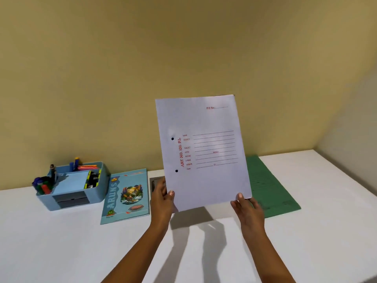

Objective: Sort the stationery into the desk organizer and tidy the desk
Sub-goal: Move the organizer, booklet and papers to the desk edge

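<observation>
- A white folder (202,152) is held upright above the desk (61,242), gripped at its lower corners by the fingers of the left hand (162,196) and right hand (247,208).
- "Fill No" and "ART NO. 1011" are printed on it in red.
- Farther back, a notebook (126,196) marked "ARUNS" is laid beside the blue organizer (73,185).

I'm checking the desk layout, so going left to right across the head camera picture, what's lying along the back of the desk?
Blue desk organizer → blue notebook → white file folder, held upright in both hands → green folder flat on the desk. A dark item behind the white folder is left out, being mostly hidden.
</observation>
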{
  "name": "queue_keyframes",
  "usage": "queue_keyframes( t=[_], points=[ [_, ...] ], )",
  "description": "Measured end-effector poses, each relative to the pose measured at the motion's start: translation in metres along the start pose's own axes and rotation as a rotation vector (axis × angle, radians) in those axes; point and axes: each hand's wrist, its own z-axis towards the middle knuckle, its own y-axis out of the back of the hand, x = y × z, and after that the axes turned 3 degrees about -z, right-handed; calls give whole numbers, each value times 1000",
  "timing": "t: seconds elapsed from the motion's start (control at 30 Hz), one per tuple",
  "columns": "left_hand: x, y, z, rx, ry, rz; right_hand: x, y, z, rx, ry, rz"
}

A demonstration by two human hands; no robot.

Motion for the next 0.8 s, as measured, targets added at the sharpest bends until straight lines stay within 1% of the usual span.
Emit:
queue_keyframes(
  t=[0.1,0.17,0.3,0.4,0.57,0.8],
  points=[
    [11,-46,-5,68,25,9,11,38,16,-68,10,-16],
    [19,-77,-8,104,38,34,17,60,24,-57,12,-56],
    [34,-138,-20,169,100,54,29,94,36,20,-23,-128],
    [42,-178,-27,190,153,92,38,118,54,-43,-22,-160],
    [54,-221,-30,242,212,152,56,158,92,-108,-5,-291],
    [82,-258,-15,354,292,289,62,190,145,-170,-86,-349]
  ],
)
